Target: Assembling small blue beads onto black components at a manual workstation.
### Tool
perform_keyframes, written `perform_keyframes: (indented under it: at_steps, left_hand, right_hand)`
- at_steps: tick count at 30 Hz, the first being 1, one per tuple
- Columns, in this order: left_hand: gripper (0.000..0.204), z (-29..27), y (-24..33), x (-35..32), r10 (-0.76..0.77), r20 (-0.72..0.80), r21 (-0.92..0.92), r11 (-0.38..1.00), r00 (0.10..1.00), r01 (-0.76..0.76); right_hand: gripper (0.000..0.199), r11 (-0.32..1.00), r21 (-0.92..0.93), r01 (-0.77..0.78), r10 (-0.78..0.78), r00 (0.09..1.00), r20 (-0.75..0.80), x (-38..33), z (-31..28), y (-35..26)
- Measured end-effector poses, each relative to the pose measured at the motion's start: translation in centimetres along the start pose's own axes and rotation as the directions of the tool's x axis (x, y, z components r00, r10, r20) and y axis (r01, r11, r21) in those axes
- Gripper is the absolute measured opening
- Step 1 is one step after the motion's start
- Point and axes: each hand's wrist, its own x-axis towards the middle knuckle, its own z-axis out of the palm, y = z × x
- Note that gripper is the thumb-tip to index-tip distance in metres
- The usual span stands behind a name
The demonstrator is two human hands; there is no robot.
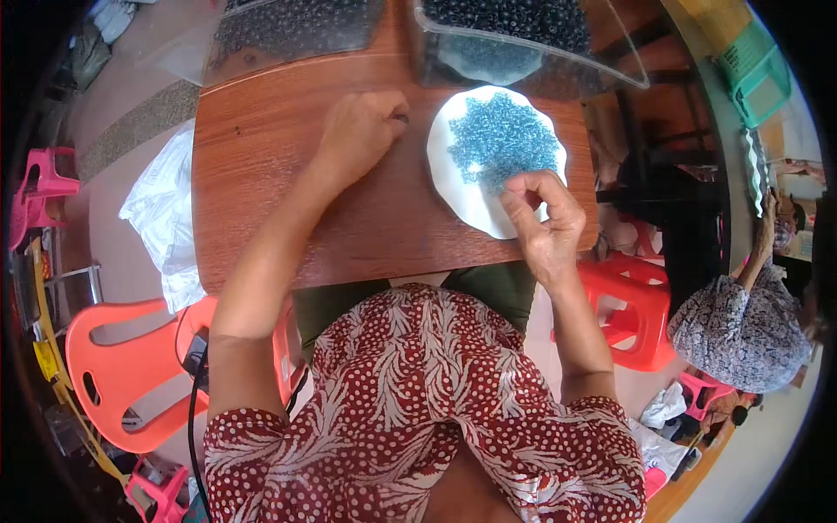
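Note:
On the brown wooden table [288, 200] sits a white scalloped plate [466, 202], with a heap of small clear-blue bead-like pieces [501, 135] on it. My right hand [549, 222] is over the plate's near right side, thumb and fingertips pinched together at the edge of the heap; what is between them is too small to make out. To the left of the plate, my left hand [366, 126] rests closed near the tabletop. A small dark piece [400, 118] shows at its fingertips, its kind unclear.
Two clear plastic bins stand along the table's far side, the left bin [292, 30] and the right bin [523, 35], both holding many small dark pieces. A white plastic bag [166, 209] hangs at the left edge. Orange chair [122, 366] and red stool [623, 305] flank me. Another person [741, 331] is at right.

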Motion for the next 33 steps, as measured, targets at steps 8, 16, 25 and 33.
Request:
perform_keyframes:
  at_steps: [8, 16, 25, 33]
  left_hand:
    - [0.015, -0.6, -0.6, 0.1, -0.101, -0.056, -0.22, 0.972, 0.993, 0.087]
    - [0.018, -1.1, 3.0, -1.8, -0.249, 0.362, -0.907, 0.128, 0.898, 0.401]
    - [0.018, 1.0, 5.7, -2.7, -0.057, 0.428, -0.866, -0.313, 0.902, 0.391]
    - [0.019, 1.9, 7.2, -2.8, -0.098, 0.459, -0.839, -0.376, 0.883, 0.394]
  right_hand:
    - [0.009, 0.999, 0.041, 0.013, -0.011, 0.999, -0.037, 0.5, -0.1, -0.4]
    - [0.012, 0.813, 0.526, -0.25, 0.278, 0.96, 0.027, 2.5, 0.7, -1.7]
    - [0.012, 0.887, 0.443, -0.132, 0.137, 0.99, 0.021, 2.7, 0.9, -3.8]
    - [0.011, 0.924, 0.371, -0.095, 0.101, 0.995, 0.004, 2.6, 0.6, -3.4]
